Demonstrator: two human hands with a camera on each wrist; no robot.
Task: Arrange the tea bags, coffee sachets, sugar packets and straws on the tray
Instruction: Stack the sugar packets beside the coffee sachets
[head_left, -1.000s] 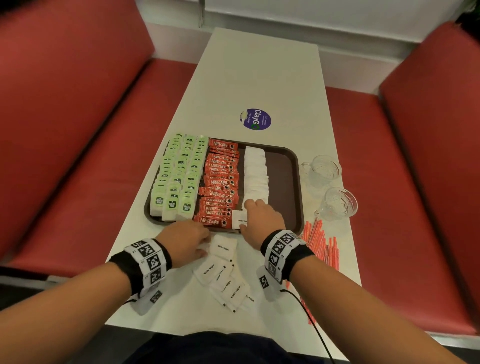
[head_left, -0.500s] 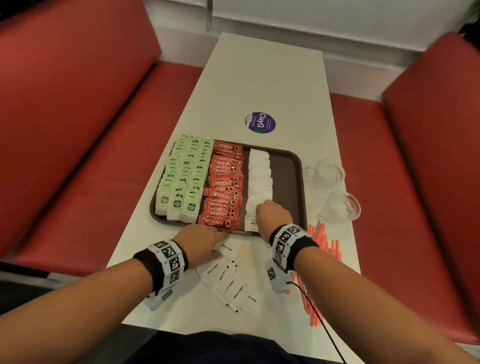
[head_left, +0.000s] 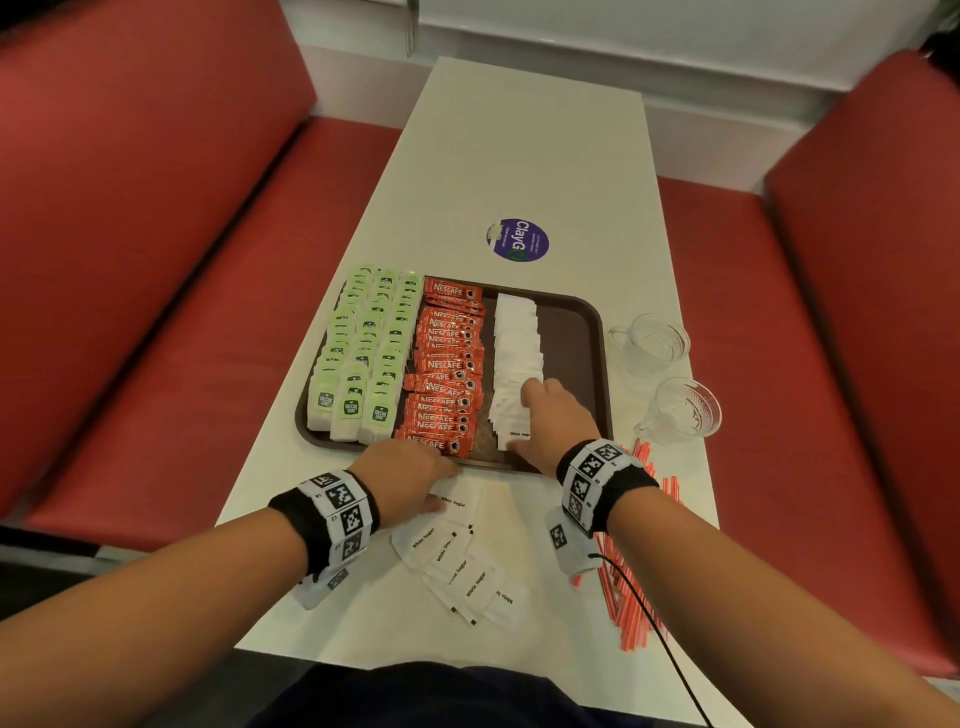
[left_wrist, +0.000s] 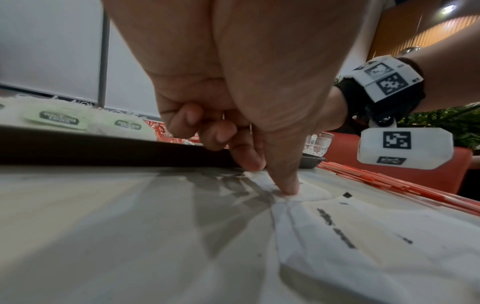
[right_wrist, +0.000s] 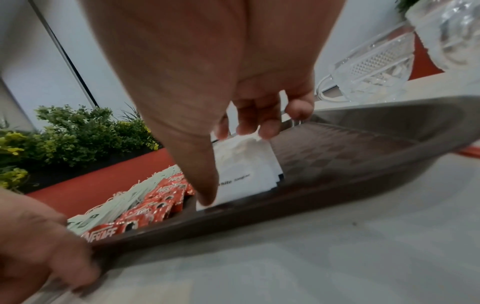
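Under right hand (head_left: 558, 415) fingers (right_wrist: 267, 125): sugar row (head_left: 517, 358) on tray (head_left: 582, 332), fingers spread, pressing. Left hand (head_left: 402, 475) thumb pins loose packet (head_left: 462, 501) on counter (head_left: 524, 140), other fingers curled.

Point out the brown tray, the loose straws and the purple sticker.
brown tray (head_left: 571, 332), head view, bare floor right of the sugar row.
loose straws (head_left: 631, 613), head view, middle of the red pile.
purple sticker (head_left: 518, 240), head view, its centre.
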